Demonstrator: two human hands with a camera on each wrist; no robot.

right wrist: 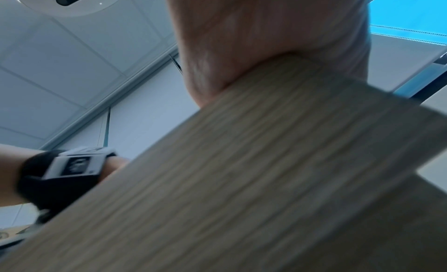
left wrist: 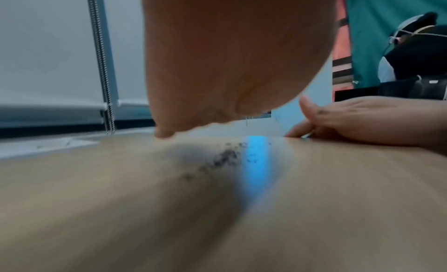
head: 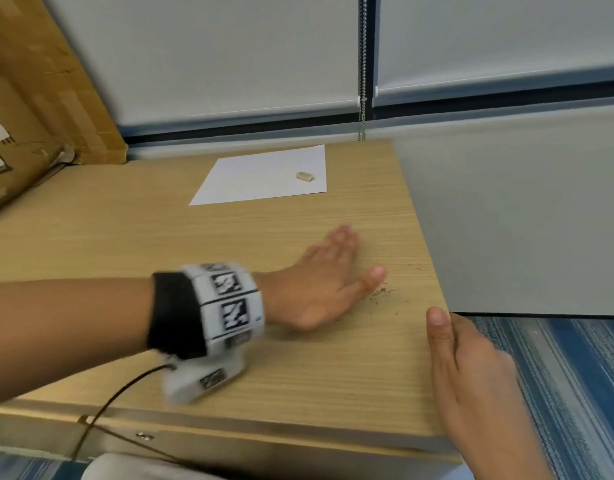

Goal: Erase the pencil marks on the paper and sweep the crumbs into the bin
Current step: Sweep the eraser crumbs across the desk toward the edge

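A white sheet of paper (head: 264, 174) lies at the far side of the wooden table (head: 160, 237), with a small beige eraser (head: 304, 177) on its right part. Dark eraser crumbs (head: 383, 293) are scattered near the table's right edge; the left wrist view shows the crumbs (left wrist: 222, 159) as a grey streak. My left hand (head: 336, 268) lies flat on the table just left of them, fingers straight. My right hand (head: 471, 368) is held against the table's right edge, thumb up over the top, holding nothing. No bin is in view.
A cardboard box (head: 39, 98) leans at the back left. A grey panel (head: 506, 220) stands right of the table, with blue striped carpet (head: 558, 375) below. A blind chain (head: 362, 81) hangs behind the paper. A cable (head: 108, 403) runs from my left wrist camera.
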